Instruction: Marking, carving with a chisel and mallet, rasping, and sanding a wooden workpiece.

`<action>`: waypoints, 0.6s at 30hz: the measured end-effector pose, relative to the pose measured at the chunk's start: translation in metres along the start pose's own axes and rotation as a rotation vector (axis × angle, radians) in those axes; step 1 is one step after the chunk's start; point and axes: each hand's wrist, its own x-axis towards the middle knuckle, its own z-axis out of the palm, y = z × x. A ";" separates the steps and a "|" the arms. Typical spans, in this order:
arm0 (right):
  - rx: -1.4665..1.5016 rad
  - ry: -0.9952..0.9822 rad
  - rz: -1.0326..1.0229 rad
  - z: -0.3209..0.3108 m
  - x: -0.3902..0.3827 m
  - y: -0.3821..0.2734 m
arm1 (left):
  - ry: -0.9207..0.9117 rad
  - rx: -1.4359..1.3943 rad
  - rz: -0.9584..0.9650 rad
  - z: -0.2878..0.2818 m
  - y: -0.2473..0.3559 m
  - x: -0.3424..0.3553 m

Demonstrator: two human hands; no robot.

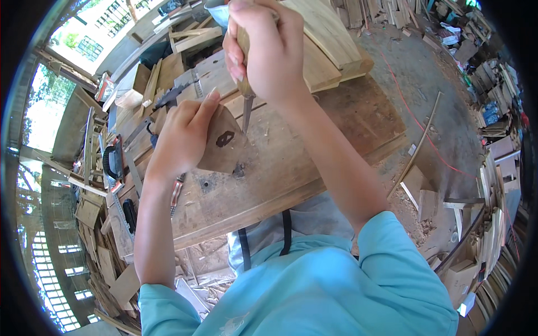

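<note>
My right hand [274,56] is wrapped round the wooden handle of a chisel [247,115], held upright above the workbench [269,173]. The narrow steel blade points down, its tip at the right edge of a small flat wooden piece [216,148]. This piece has a dark ring-shaped mark on its face. My left hand [182,131] is closed on the piece from the left, thumb along its upper edge. Whether the blade tip touches the wood, I cannot tell.
Thick boards [330,42] lie at the bench's far right. A handsaw [174,95], a red-and-white-handled tool [177,193] and a black-handled tool [129,215] lie to the left. An orange cord [412,109] and a long stick [417,145] cross the floor at right, near wood scraps.
</note>
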 end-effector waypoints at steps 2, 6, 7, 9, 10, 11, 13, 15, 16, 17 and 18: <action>-0.010 -0.019 -0.015 -0.005 0.003 -0.002 | -0.024 0.029 -0.005 0.000 -0.003 0.001; 0.084 0.046 0.009 0.000 0.000 -0.005 | 0.045 0.004 0.006 0.003 -0.007 -0.001; 0.040 0.062 -0.014 0.000 0.000 0.000 | 0.065 -0.017 -0.006 0.003 -0.006 0.002; -0.045 0.041 -0.040 0.000 -0.002 0.001 | 0.022 -0.031 -0.019 -0.001 0.002 0.003; 0.033 0.013 -0.028 0.002 0.000 -0.003 | -0.022 -0.041 -0.037 -0.003 0.003 0.002; 0.111 -0.015 -0.016 0.003 0.000 -0.005 | -0.021 -0.039 -0.042 -0.001 -0.002 0.001; 0.045 -0.013 -0.011 0.000 -0.005 -0.003 | 0.065 0.004 0.006 0.002 -0.004 0.001; 0.100 -0.022 0.014 0.002 0.003 0.005 | -0.035 -0.060 -0.086 -0.006 0.002 0.006; 0.016 -0.024 0.023 0.002 0.002 0.005 | -0.135 -0.122 -0.175 -0.010 0.006 0.010; 0.015 -0.026 0.019 0.000 0.002 0.004 | -0.131 -0.121 -0.172 -0.007 0.005 0.011; 0.063 -0.023 0.034 -0.003 -0.002 -0.002 | -0.050 -0.112 -0.137 -0.005 0.010 0.005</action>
